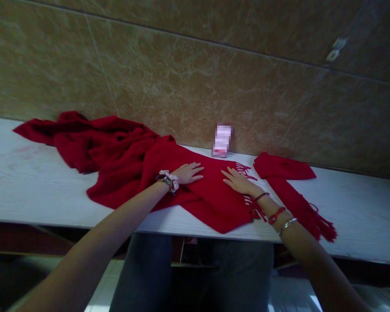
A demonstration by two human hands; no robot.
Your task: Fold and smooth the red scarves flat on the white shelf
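Note:
A large red scarf (211,177) with a fringed right end lies over the white tabletop. Its right part is spread fairly flat, while the left part is bunched in loose folds. My left hand (186,173) rests palm down on the flat part, fingers stretched out. Near the fringe, my right hand (238,180) lies on the same cloth with its fingers extended. A second red fringed scarf (284,169), folded over itself, sits to the right of my right hand.
A phone-like pixelated object (222,141) leans against the brown marble-patterned wall (169,78) behind the scarf. The narrow white tabletop (360,203) runs along that wall. A socket-like white fitting (335,50) is on the wall at upper right.

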